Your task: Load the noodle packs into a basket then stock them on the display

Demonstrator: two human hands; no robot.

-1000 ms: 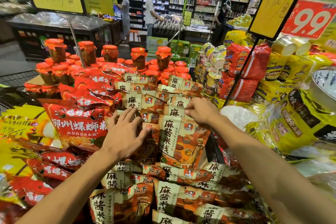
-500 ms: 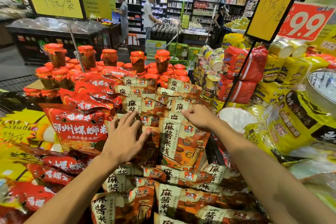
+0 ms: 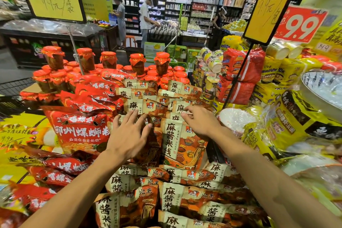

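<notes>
Both bare forearms reach up into the frame from 7 and 5 o'clock, converging on the sloping display of noodle packs [image 3: 182, 146] at the centre. The left hand [image 3: 127, 137] lies palm down, wrist slightly bent back, its fingers [image 3: 132, 116] spread wide and flat across the face of a dark brown-and-orange pack standing at the middle of the pile; the fingertips reach the top edge of that pack, the thumb angled out toward 3 o'clock. It presses on the pack and closes around nothing.

The right hand [image 3: 200, 121] sits just beside it toward 2 o'clock, palm down, knuckles raised, fingers loosely curled and a little apart, their tips resting on the upper edge of the upright cream-and-orange pack and the pack behind it. Whether they pinch an edge cannot be told.

More noodle packs of the same brand lie overlapped in rows from 6 o'clock up to 12 o'clock of the hands. Red snail-noodle bags [image 3: 81, 129] stack at 9 o'clock of the left hand, touching the cream packs. Behind them at 11 o'clock stand red-capped jars [image 3: 109, 60]. At 3 o'clock of the right hand lie yellow bagged goods [image 3: 296, 122], and a yellow price sign [image 3: 268, 5] hangs at 1 o'clock.
</notes>
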